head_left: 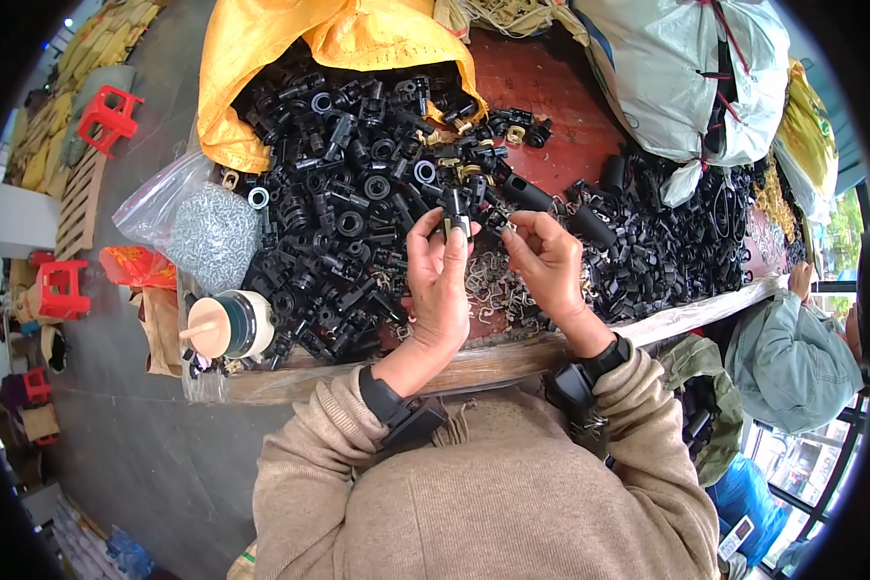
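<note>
Upright in my left hand (439,290) is a black cylindrical plastic part (456,203), with the thumb pressed along its near side and the fingers wrapped round it. Just to the right, my right hand (553,266) has thumb and forefinger pinched close to that part; whatever they hold is too small to make out. Both hands hover over the front of the table. Beneath and between them lie small bent metal clips (488,295). A big heap of black plastic fittings (333,213) spreads to the left of my left hand. More small black parts (657,242) are piled to the right.
A yellow sack (377,37) lies open behind the heap. At the left are a clear bag of small metal pieces (215,232) and a round container with a wooden lid (213,327). A white sack (686,77) stands far right; a person (791,362) sits along the right edge.
</note>
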Demonstrator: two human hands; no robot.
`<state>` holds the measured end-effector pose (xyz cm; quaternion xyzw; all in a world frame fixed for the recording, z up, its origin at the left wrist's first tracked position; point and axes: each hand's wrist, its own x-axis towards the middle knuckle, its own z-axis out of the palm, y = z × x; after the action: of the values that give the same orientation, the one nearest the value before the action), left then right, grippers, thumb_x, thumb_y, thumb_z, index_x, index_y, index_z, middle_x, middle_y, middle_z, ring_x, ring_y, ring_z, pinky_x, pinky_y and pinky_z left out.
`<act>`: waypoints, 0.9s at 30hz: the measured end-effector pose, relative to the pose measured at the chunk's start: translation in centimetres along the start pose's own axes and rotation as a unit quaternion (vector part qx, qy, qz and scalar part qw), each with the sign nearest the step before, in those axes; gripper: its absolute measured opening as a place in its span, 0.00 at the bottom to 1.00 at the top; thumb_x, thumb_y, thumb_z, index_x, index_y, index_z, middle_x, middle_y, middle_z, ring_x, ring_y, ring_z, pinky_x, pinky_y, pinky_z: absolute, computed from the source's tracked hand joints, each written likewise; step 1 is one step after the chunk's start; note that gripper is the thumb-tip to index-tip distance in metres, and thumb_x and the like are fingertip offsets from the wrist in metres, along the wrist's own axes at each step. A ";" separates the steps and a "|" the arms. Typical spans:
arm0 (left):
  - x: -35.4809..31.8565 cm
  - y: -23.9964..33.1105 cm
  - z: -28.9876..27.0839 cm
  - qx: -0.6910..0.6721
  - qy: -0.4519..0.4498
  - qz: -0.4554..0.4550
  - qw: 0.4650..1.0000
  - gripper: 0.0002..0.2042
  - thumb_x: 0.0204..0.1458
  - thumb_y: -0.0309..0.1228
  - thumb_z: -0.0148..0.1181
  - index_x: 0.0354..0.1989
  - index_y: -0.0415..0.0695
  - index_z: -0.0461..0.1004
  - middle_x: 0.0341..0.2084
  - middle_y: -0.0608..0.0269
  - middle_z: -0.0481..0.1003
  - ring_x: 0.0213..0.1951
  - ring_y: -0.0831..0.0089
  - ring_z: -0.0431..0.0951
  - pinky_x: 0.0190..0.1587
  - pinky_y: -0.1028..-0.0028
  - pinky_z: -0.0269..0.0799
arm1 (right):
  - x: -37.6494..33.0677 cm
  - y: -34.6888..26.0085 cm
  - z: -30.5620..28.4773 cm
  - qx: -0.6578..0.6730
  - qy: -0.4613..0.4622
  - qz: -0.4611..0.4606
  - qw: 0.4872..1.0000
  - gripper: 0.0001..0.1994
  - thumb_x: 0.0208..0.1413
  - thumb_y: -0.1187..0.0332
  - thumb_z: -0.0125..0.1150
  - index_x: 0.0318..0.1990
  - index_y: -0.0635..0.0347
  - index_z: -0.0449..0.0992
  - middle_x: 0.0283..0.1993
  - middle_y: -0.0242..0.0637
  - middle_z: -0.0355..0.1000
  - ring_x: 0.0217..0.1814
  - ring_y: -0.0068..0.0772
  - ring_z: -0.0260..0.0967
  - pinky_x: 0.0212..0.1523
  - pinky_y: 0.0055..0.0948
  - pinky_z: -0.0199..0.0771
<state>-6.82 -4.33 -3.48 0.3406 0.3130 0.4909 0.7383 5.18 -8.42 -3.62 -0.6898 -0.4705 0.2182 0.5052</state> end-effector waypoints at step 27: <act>0.0 0.4 -1.1 0.025 -0.114 -0.123 0.985 0.19 0.50 0.38 0.49 0.48 0.46 0.56 0.37 0.63 0.68 0.45 0.75 0.65 0.46 0.73 0.60 | 0.9 0.5 -4.8 -0.035 -0.264 -0.076 0.961 0.16 0.46 0.59 0.55 0.34 0.65 0.69 0.23 0.35 0.67 0.24 0.27 0.65 0.27 0.23 0.64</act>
<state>-7.85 -3.97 -3.78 0.3713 0.2781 0.3462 0.8154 9.56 -10.04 -1.99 -0.5872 -0.6452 0.3372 0.3539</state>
